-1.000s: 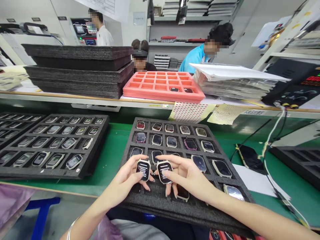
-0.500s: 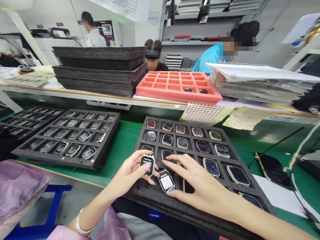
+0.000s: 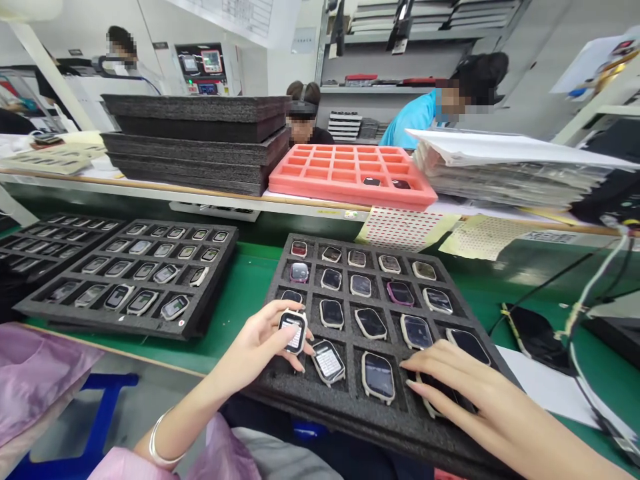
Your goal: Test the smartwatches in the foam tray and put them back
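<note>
My left hand (image 3: 273,335) is closed around a smartwatch case (image 3: 293,331) without a strap, its screen lit and a thumb on the glass. Beside it, a second lit watch (image 3: 329,363) lies tilted in the front row of a black foam tray (image 3: 345,407). My right hand (image 3: 460,383) has its fingers spread over the tray's front right pockets, at a watch (image 3: 431,400) that it partly covers. Between the two hands lies a dark-screened watch (image 3: 379,377). More watch cases fill the rows behind, some with purple frames.
Another foam tray of watches (image 3: 135,261) stands at the left. On the shelf are stacked black foam trays (image 3: 190,143), a pink foam tray (image 3: 350,193) and a paper pile (image 3: 505,180). A dark phone-like device (image 3: 537,340) and cables lie at right. Several people are beyond.
My right hand has moved right, away from the lit watch in the tray to the front right pockets. My left hand still holds its watch, whose screen now shows a lighter page.
</note>
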Available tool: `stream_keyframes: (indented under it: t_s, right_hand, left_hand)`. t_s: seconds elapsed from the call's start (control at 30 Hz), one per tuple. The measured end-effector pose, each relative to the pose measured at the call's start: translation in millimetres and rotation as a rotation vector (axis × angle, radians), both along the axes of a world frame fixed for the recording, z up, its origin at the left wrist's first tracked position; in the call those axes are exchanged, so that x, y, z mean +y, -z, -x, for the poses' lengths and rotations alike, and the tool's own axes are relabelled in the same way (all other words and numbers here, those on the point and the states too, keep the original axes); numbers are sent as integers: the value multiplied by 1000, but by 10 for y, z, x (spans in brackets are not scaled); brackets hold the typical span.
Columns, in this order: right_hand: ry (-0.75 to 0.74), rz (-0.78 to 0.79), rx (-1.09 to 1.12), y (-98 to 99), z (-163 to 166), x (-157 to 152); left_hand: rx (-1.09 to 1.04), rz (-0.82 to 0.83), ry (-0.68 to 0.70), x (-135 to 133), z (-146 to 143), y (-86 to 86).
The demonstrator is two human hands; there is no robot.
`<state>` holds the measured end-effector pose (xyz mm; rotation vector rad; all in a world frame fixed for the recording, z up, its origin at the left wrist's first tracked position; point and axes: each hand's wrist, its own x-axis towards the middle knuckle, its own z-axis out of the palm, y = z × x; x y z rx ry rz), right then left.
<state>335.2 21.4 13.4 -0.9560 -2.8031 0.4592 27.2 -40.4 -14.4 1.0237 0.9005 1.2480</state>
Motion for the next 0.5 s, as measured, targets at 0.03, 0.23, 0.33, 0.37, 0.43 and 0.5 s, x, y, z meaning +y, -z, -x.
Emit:
stream_keyframes:
  t_s: [0.03,0.23,0.33,0.37,0.43,0.5]
  right_hand:
    - [6,1,-7,17,-10,-13]
    - [26,-77,-27,39,16,-144]
    - [23,-154,-63,19,8,-232]
    - [17,-187,-76,15,-1,-261]
    - [15,-247,-90,10,-27,-315]
    - [43,-272,-86,2,-59,-355]
  left_hand:
    - [32,-5,3,-10,7,6]
    - [781,-144,-105,-174,178,101]
    - [1202,-277,-103,-250,253,123]
    - [1295,-310,-100,-264,254,105]
    - [1420,-387,-111,-260,205,24]
    - [1459,-479,-62,-203,73,-100]
